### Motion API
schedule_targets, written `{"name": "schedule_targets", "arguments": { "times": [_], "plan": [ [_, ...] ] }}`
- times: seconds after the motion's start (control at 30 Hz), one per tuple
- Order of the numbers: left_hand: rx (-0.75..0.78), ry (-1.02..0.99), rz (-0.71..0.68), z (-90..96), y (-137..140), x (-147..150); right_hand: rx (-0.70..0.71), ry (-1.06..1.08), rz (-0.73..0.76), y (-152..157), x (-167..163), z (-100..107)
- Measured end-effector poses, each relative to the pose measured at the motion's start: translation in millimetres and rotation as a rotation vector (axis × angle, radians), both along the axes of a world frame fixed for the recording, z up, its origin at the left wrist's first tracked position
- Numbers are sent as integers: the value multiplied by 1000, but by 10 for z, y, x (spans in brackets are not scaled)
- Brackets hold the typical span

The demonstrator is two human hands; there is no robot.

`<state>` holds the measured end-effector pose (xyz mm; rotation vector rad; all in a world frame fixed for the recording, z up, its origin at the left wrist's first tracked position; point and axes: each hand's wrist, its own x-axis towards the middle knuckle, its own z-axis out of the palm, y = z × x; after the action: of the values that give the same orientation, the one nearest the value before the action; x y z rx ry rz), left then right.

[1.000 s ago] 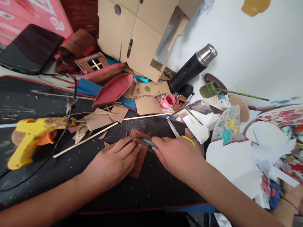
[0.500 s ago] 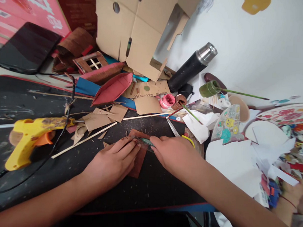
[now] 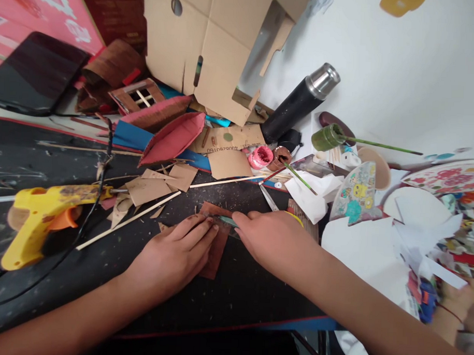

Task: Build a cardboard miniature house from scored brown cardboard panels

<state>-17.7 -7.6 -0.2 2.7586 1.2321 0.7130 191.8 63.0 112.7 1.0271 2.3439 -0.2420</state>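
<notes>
A strip of brown-painted cardboard [image 3: 218,252] lies on the black table mat in front of me. My left hand [image 3: 176,250] presses it down, fingers bent and close together, their tips on its upper part. In my right hand [image 3: 275,241] is a slim green utility knife [image 3: 228,220], pointing left with its front end at the cardboard beside my left fingertips. Its blade is too small to make out. Just beyond my right hand, scissors [image 3: 268,198] with yellow handles are partly hidden.
A yellow glue gun [image 3: 51,215] with a black cord lies at left. Cardboard scraps [image 3: 149,187] and thin wooden sticks [image 3: 130,220] are scattered ahead. Behind stand paint jars [image 3: 261,157], a black flask [image 3: 297,107] and a cardboard sheet [image 3: 221,52]. Another person's hand [image 3: 452,304] is at far right.
Both hands keep nearly the same place and hold, with the knife at the cardboard. The view has shifted slightly, so things at left sit a little further left.
</notes>
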Motion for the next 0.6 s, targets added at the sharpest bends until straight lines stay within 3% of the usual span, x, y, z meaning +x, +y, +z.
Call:
{"name": "schedule_targets", "arguments": {
  "times": [0.6],
  "plan": [
    [-28,-4,-25,0,1,-2,31,2,-41,-45,26,-8]
  ]
}}
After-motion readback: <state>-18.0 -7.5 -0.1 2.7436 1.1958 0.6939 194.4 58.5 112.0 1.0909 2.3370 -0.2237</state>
